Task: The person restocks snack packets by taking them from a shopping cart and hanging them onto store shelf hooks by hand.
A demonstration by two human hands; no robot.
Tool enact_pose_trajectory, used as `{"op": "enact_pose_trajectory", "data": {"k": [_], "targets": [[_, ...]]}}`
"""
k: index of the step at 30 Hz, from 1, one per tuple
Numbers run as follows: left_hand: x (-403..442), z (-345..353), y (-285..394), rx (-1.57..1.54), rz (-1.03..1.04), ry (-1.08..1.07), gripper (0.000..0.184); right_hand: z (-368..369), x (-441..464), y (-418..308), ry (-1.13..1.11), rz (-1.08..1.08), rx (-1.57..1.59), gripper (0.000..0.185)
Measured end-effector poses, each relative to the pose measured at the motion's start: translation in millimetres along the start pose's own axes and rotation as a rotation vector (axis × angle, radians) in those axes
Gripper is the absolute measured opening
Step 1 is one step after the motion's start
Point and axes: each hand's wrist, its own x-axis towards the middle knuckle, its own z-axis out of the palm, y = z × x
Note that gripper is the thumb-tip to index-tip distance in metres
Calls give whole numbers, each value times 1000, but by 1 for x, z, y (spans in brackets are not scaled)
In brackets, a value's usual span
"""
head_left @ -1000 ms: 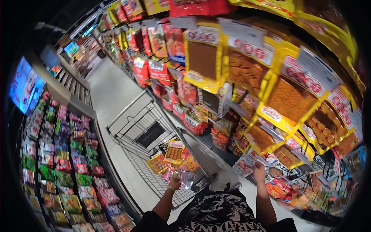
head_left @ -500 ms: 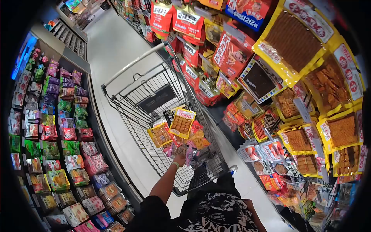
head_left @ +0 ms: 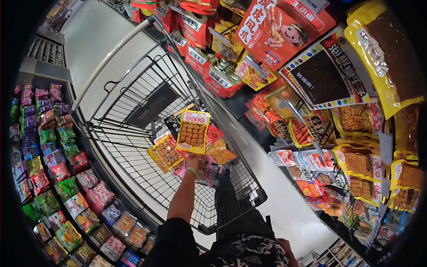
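My left hand (head_left: 192, 161) reaches into the shopping cart (head_left: 119, 107) from its near end, a pale green band on the wrist. Its fingers are closed at the bottom edge of a yellow-bordered snack packet (head_left: 193, 131), with rows of round brown pieces under clear film; the fingertips are partly hidden. Another yellow packet (head_left: 165, 154) lies tilted to the left of it. On the right is a red packet (head_left: 219, 149) with a clear window, and below it a purple-and-clear packet (head_left: 211, 173). My right hand (head_left: 283, 244) is low beside my shirt, its fingers hidden.
Hanging snack packets fill the right-hand shelf, among them a large red bag (head_left: 284, 31) and a black-windowed packet (head_left: 324, 78), close to the cart's side. Small candy bags (head_left: 66, 189) line the left shelf. Pale floor (head_left: 95, 49) runs ahead beyond the cart handle (head_left: 113, 55).
My left hand has moved from the purple-and-clear packet up to the yellow-bordered snack packet, which now sits straighter. The view has shifted closer to the right-hand shelf.
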Motion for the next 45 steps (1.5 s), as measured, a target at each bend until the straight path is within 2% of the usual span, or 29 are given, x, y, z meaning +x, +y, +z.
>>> {"op": "enact_pose_trajectory", "data": {"k": [2,5,9,11,12,13,16,17,20,21,23,26,27,29,33,34,35,36,38,40,43,45], "targets": [[32,4,-5,-275,-104,30,23,-3,-3,7,17,66,72,30],[26,11,30,-173,-186,175,28,-8,-16,-7,34,132,133,30],[31,15,36,-102,-239,209,37,-14,-17,-11,52,218,171,28],[64,7,-4,-34,-39,205,36,-17,-8,-3,56,202,169,27],[60,12,3,-1,64,200,35,-18,-9,-5,60,191,172,27],[50,17,8,-133,35,144,30,-19,-8,-8,60,167,131,28],[22,28,28,-224,-23,99,23,-18,-18,-37,77,154,57,29],[16,30,28,-185,-17,85,18,-19,-18,-36,77,171,124,30],[-8,37,33,-52,35,82,27,-27,-5,-15,54,144,155,30],[-7,34,24,22,131,118,28,-27,-8,-28,69,156,143,31],[-10,35,11,159,332,193,31,-29,8,-3,76,77,92,32],[-81,49,46,278,370,222,35,-34,40,21,56,8,81,33],[-71,46,26,233,506,221,34,-38,48,26,47,-7,89,33],[-99,56,33,65,463,212,33,-48,64,19,18,-87,-11,34],[-207,78,50,-185,515,125,29,-68,107,15,-10,-223,52,32],[-240,85,53,-226,579,86,29,-75,116,11,-6,-232,24,32],[-273,93,57,-267,641,44,29,-82,133,14,-7,-338,-49,31],[-306,106,57,-378,694,89,29,-90,135,8,-1,-404,-41,31],[-354,114,40,-231,815,178,29,-104,129,-5,69,-529,51,32],[-436,152,44,-246,912,139,31,-122,116,-19,40,-567,142,31],[-494,181,17,-82,937,97,31,-145,74,-37,-128,-583,449,25],[-524,205,-5,-73,941,6,29,-158,62,-38,-275,-644,531,32]]}}
